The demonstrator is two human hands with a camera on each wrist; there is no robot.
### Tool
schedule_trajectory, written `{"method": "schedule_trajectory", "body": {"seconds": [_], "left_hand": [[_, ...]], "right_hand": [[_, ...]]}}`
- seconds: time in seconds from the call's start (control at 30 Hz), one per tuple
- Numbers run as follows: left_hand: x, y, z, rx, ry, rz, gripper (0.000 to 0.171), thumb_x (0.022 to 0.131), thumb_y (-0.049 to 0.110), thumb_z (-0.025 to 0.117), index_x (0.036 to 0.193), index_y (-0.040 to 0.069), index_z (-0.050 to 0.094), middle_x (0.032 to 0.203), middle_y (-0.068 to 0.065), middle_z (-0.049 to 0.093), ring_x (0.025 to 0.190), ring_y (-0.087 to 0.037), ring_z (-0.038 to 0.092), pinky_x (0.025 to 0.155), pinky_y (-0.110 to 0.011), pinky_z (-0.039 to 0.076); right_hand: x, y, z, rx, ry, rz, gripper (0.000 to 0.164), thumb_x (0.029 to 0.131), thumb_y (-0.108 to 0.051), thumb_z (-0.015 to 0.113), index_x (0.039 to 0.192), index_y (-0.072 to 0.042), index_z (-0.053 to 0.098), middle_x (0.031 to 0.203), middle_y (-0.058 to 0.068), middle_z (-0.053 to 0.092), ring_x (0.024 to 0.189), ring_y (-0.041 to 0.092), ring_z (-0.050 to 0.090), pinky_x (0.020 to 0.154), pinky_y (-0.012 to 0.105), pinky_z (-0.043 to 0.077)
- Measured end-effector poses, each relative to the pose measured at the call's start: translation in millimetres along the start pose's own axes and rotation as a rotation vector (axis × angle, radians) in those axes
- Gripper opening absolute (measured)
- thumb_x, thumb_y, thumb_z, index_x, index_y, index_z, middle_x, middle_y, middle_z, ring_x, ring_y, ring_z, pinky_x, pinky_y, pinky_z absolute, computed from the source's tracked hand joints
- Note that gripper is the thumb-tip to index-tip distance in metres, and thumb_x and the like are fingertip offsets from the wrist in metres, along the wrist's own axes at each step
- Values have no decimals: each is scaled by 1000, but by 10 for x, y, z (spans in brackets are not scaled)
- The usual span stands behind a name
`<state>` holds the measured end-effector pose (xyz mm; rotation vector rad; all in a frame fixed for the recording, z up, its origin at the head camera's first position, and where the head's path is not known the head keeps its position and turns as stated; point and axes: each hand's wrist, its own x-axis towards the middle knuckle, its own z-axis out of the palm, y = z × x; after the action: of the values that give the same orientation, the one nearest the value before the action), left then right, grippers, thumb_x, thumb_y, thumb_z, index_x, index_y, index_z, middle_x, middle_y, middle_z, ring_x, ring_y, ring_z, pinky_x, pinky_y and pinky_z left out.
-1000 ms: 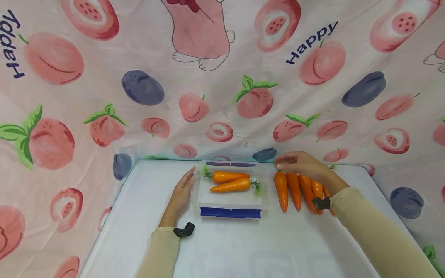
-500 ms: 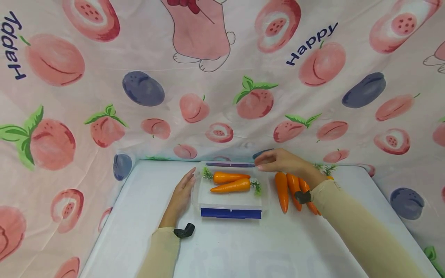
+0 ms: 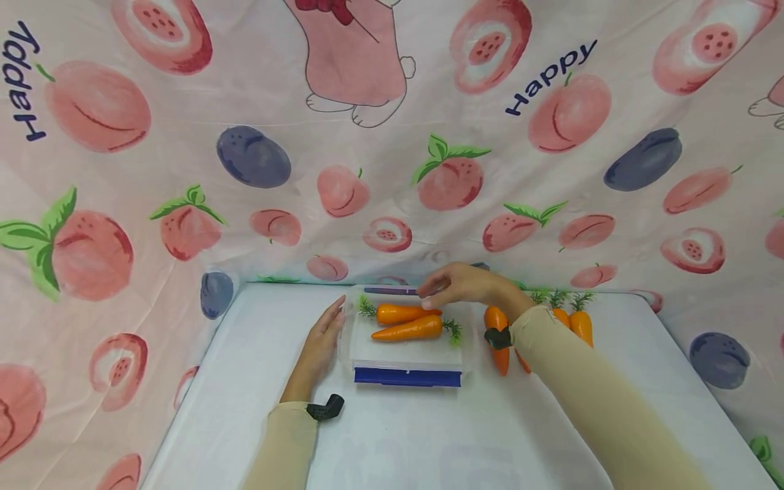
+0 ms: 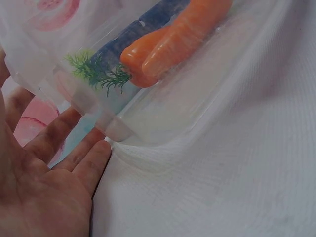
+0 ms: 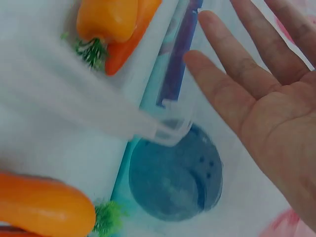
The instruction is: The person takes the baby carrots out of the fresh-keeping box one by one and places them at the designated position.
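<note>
A clear plastic box (image 3: 404,354) with blue latch flaps holds two orange carrots, one pointing right (image 3: 395,313) and one pointing left (image 3: 409,329). My left hand (image 3: 317,347) is at the box's left side; in the left wrist view its straight fingers (image 4: 91,168) touch the clear wall. My right hand (image 3: 467,284) is over the box's back right corner, near the back flap (image 3: 387,291). Nothing is in its extended fingers in the right wrist view, where the palm (image 5: 286,118) shows. The right forearm covers some carrots beside the box.
To the box's right lies a row of several carrots, one nearest the box (image 3: 501,359) and one at the far end (image 3: 580,328), with green tops at the back. A front blue flap (image 3: 407,377) hangs outward. Behind the white table (image 3: 392,435) rises a fruit-print cloth (image 3: 380,150).
My right hand has moved left from above the carrot row to the box's back right. The far carrots have come into view behind the forearm. My left hand stays put.
</note>
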<state>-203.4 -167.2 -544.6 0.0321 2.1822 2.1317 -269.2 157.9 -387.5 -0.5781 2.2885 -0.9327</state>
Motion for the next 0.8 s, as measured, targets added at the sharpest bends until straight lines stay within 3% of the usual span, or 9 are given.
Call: {"method": "schedule_trajectory", "body": {"seconds": [0.33,0.8], "left_hand": [[8,-3,-8,42,1,-4,51,106,47,50,155,35,44,165,-11,35,153,-35,31,124,-58,26],[11,-12,-11,24,-5,6,51,106,45,51,155,33,43,165,-11,35,153,-34,30,125,-58,25]], "right_hand": [[275,-60,142,-87,-37,21,52,84,-46,82,126,-17,73,121,-6,72,115,17,63,103,40,54],[458,49,273,-88,-50,100,47,82,-39,86,119,-12,76,111,-2,75,102,17,65,101,41,56]]}}
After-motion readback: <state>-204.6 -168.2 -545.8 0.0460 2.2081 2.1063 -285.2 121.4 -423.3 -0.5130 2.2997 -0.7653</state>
